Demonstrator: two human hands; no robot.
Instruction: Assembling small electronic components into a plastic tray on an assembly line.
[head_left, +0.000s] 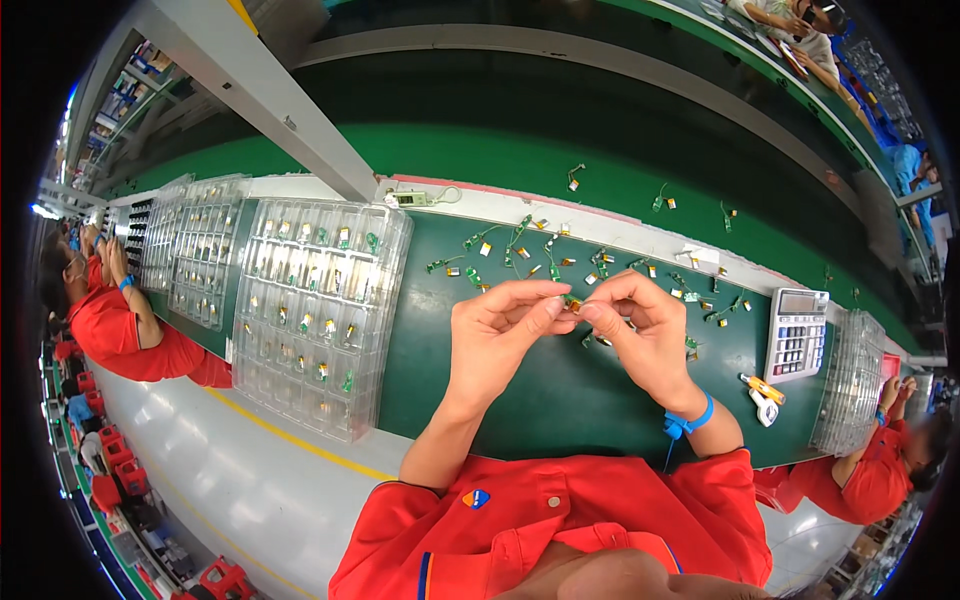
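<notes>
My left hand [497, 330] and my right hand [640, 325] meet above the green mat [560, 390], pinching together one small gold-coloured part with thin wires [573, 303] between the fingertips. Several more such small wired parts [520, 245] lie scattered on the mat just beyond my hands. My right wrist wears a blue strap [692, 418]. A clear plastic tray [320, 310] with many pockets, some holding small parts, lies to the left of my left hand.
More clear trays [205, 250] stand further left, and a stack [850, 380] at the right. A calculator [796, 335] and a yellow-white tool [763, 392] lie right of my hands. Workers in red sit on both sides. A grey beam [260, 95] crosses above.
</notes>
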